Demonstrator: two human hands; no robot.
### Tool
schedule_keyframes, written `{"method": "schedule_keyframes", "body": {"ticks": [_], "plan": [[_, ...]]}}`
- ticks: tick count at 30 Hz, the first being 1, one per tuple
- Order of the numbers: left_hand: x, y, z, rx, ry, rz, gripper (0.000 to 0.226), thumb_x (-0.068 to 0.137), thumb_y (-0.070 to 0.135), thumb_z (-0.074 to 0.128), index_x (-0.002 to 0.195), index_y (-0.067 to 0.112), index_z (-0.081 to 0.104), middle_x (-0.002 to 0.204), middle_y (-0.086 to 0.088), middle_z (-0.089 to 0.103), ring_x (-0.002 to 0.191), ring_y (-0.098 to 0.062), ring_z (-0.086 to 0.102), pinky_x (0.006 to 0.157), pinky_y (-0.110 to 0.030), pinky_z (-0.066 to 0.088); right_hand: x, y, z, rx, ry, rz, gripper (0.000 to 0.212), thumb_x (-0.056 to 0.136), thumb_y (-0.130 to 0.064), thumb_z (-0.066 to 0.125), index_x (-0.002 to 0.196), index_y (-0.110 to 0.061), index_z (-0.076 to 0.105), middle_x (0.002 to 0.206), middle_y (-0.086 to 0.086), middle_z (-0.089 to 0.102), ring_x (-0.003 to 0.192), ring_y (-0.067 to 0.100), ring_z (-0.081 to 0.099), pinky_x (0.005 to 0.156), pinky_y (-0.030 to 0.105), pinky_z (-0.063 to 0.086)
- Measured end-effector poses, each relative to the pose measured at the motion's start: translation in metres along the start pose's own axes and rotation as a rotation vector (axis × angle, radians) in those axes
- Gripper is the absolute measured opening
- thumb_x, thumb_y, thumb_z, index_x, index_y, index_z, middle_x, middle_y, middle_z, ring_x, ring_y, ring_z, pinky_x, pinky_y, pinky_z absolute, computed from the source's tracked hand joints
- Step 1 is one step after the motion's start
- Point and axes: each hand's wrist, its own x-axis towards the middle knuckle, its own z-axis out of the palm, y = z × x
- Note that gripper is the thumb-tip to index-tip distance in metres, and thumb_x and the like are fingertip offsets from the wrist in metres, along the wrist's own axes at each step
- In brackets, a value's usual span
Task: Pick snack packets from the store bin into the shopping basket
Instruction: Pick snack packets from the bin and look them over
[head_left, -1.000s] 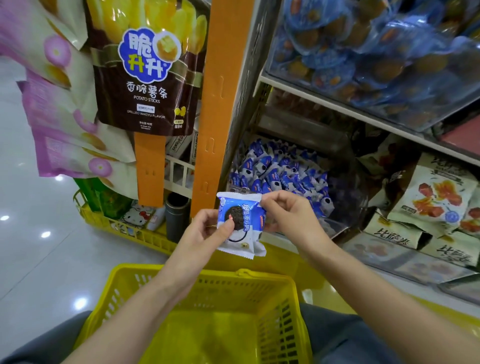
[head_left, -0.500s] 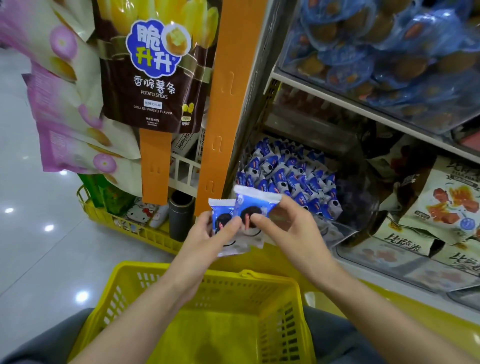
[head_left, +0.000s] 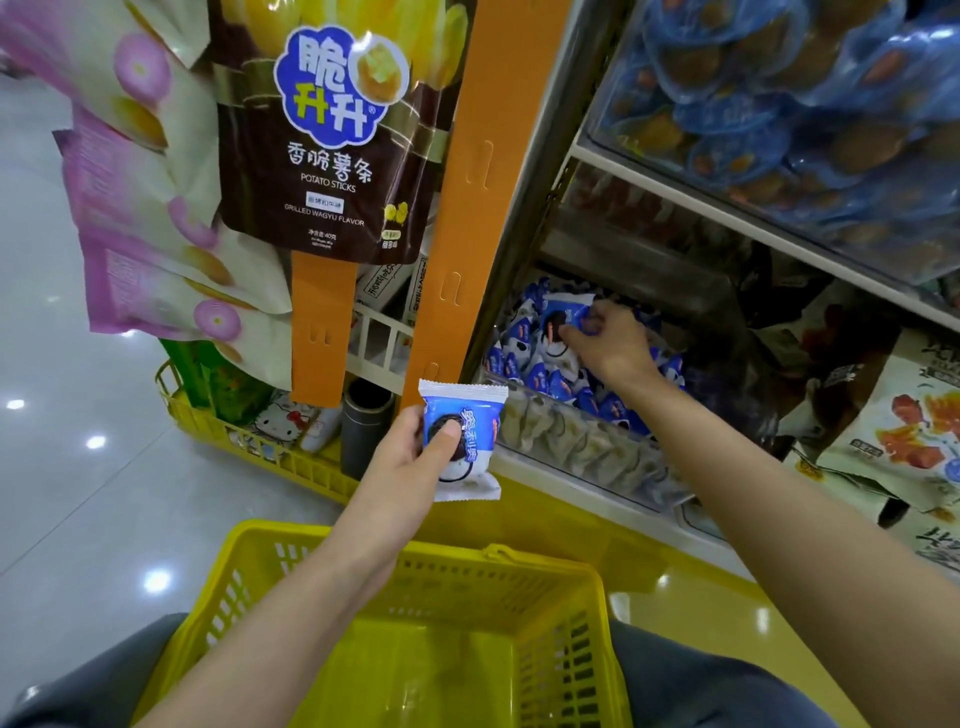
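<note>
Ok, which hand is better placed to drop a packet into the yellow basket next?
Left. The left hand holds a packet near the basket; the right hand is in the bin, gripping a second packet.

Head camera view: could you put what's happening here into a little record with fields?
Place: shop shelf with a clear store bin full of blue-and-white snack packets
Left hand: holds the held packet up, not yet in the shopping basket
Right hand: inside the bin, grips the bin packet
Basket: yellow, below both arms
Hanging nearby: potato sticks bag
</note>
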Motion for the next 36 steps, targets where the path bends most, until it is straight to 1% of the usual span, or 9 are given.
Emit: {"method": "schedule_keyframes", "body": {"ticks": [2, 4, 9, 13, 19, 25, 29, 33, 36], "plan": [[0.001, 0.001, -0.001, -0.002, 0.002, 0.001, 0.023, 0.096, 0.026, 0.044, 0.118, 0.024, 0.051, 0.105, 0.007, 0.067, 0.085, 0.004, 0.064, 0.063, -0.006, 0.048, 0.004, 0.003, -0.002, -0.105, -0.077, 0.032, 0.02, 0.087, -0.024, 0.062, 0.079, -0.01, 0.05, 0.07, 0.003, 0.052, 0.072, 0.02, 0.055, 0.073, 0.038, 0.049], [0.003, 0.002, 0.0, -0.006, 0.003, 0.002, 0.018, 0.096, 0.026, 0.045, 0.113, 0.028, 0.052, 0.104, 0.008, 0.066, 0.086, 0.006, 0.063, 0.064, -0.006, 0.048, 0.007, 0.005, -0.004, -0.196, -0.178, 0.09, 0.026, 0.086, -0.023, 0.064, 0.07, -0.015, 0.046, 0.065, 0.006, 0.055, 0.072, 0.026, 0.063, 0.074, 0.041, 0.056], [0.007, 0.004, 0.002, -0.016, -0.013, 0.012, 0.013, 0.097, 0.023, 0.044, 0.104, 0.03, 0.053, 0.104, 0.01, 0.065, 0.087, 0.008, 0.061, 0.07, -0.006, 0.048, 0.015, -0.001, -0.005, -0.241, -0.334, 0.11, 0.023, 0.086, -0.027, 0.065, 0.071, -0.017, 0.048, 0.071, 0.004, 0.063, 0.058, 0.013, 0.063, 0.054, 0.019, 0.054], [0.008, 0.004, 0.002, -0.022, -0.017, 0.012, 0.015, 0.097, 0.021, 0.045, 0.105, 0.03, 0.053, 0.104, 0.011, 0.065, 0.083, 0.012, 0.06, 0.066, -0.004, 0.045, 0.023, -0.013, -0.008, -0.268, -0.428, 0.049, 0.02, 0.086, -0.024, 0.064, 0.078, -0.008, 0.056, 0.072, 0.009, 0.061, 0.06, 0.015, 0.061, 0.058, 0.021, 0.053], [0.011, 0.005, -0.003, -0.019, 0.001, 0.012, 0.018, 0.097, 0.023, 0.045, 0.113, 0.025, 0.053, 0.103, 0.01, 0.066, 0.084, 0.008, 0.062, 0.063, -0.004, 0.045, 0.024, -0.006, -0.015, -0.389, -0.559, 0.009, 0.024, 0.086, -0.02, 0.063, 0.067, -0.009, 0.053, 0.063, 0.009, 0.055, 0.054, 0.012, 0.057, 0.05, 0.018, 0.051], [0.013, 0.006, -0.001, -0.014, -0.007, 0.014, 0.022, 0.097, 0.022, 0.045, 0.117, 0.022, 0.052, 0.106, 0.009, 0.065, 0.085, 0.009, 0.061, 0.066, -0.005, 0.046, 0.03, -0.009, 0.008, -0.163, -0.28, 0.064, 0.028, 0.087, -0.022, 0.064, 0.066, -0.008, 0.051, 0.074, 0.018, 0.064, 0.069, 0.026, 0.066, 0.079, 0.038, 0.057], [0.015, 0.005, -0.002, -0.026, -0.007, 0.018, 0.021, 0.097, 0.022, 0.045, 0.117, 0.024, 0.051, 0.106, 0.01, 0.064, 0.083, 0.013, 0.06, 0.064, -0.003, 0.044, 0.029, -0.013, 0.012, -0.244, -0.345, 0.079, 0.034, 0.089, -0.027, 0.062, 0.063, -0.005, 0.054, 0.07, 0.018, 0.066, 0.067, 0.026, 0.065, 0.072, 0.033, 0.057], [0.015, 0.005, -0.002, -0.012, -0.013, 0.025, 0.021, 0.097, 0.022, 0.045, 0.117, 0.026, 0.051, 0.107, 0.01, 0.064, 0.085, 0.013, 0.06, 0.063, -0.003, 0.044, 0.028, -0.014, 0.012, -0.269, -0.408, 0.104, 0.036, 0.088, -0.028, 0.061, 0.062, -0.005, 0.052, 0.075, 0.02, 0.062, 0.075, 0.028, 0.062, 0.081, 0.037, 0.054], [0.015, 0.005, -0.002, 0.005, -0.013, 0.032, 0.021, 0.097, 0.022, 0.045, 0.117, 0.026, 0.051, 0.107, 0.012, 0.063, 0.086, 0.013, 0.06, 0.064, -0.003, 0.044, 0.03, -0.01, 0.02, -0.058, -0.273, 0.116, 0.031, 0.081, -0.021, 0.07, 0.063, -0.01, 0.048, 0.068, 0.01, 0.059, 0.055, 0.015, 0.064, 0.058, 0.021, 0.056]]}}
